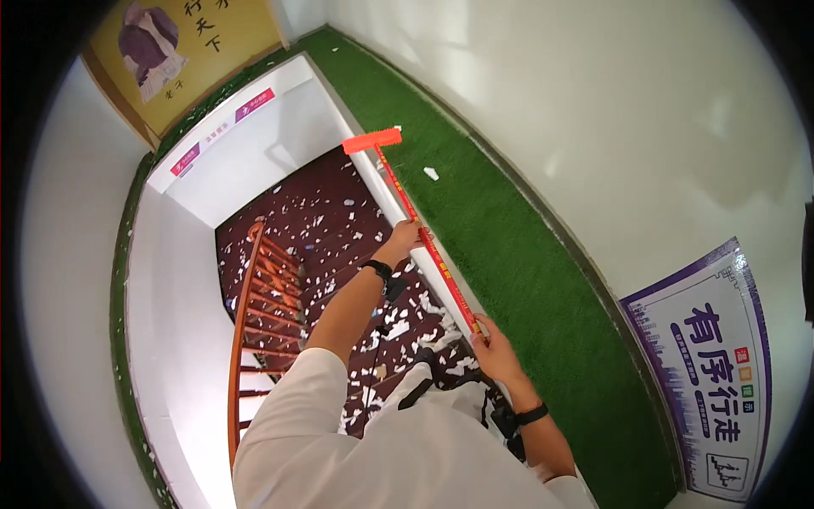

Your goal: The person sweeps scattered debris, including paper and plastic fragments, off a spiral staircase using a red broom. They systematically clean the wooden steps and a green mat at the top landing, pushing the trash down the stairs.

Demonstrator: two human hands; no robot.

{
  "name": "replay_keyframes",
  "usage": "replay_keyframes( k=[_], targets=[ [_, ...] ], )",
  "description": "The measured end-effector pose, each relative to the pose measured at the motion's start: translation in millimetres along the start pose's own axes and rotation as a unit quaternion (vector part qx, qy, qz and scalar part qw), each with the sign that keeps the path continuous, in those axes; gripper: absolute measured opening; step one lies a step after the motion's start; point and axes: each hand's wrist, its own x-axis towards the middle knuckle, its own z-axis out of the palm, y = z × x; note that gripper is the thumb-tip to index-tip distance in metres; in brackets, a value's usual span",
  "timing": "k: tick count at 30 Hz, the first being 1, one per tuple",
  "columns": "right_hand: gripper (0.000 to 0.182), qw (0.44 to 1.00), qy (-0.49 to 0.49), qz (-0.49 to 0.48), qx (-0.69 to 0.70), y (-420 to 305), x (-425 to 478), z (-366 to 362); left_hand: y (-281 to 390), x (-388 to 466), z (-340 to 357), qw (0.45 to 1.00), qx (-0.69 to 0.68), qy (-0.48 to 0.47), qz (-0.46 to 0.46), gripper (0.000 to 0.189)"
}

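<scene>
A long red pole (445, 273) with a flat orange-red brush or broom head (372, 140) lies across my view, over the white ledge beside green artificial turf. My left hand (406, 237) is closed around the middle of the pole. Farther down, my right hand (495, 353) grips the pole near its lower end. The head is above the edge of the turf, close to a small white scrap; whether it touches the turf I cannot tell. A larger white scrap (431, 173) lies on the turf to the right of the pole.
Dark red stairs (331, 216) strewn with many white scraps descend at the left, beside an orange-brown wooden railing (238, 343). Green turf (534, 299) runs between the white ledge (337, 105) and a pale wall (572, 127). A purple-and-white sign (706, 382) with writing is at the right.
</scene>
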Motion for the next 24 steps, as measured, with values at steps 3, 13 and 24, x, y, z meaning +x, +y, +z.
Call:
replay_keyframes(
  k=[3,13,24],
  targets=[
    [0.048,1.0,0.011,0.005,-0.01,5,31,1,7,44,9,0.999,0.02,-0.03,0.011,0.022],
    [0.048,0.991,0.108,-0.059,-0.058,5,191,82,25,184,-30,0.997,0.029,-0.017,0.067,0.019],
    [0.056,0.97,0.095,-0.052,-0.219,4,200,110,22,197,-74,0.991,0.111,-0.07,0.034,0.026]
  ],
)
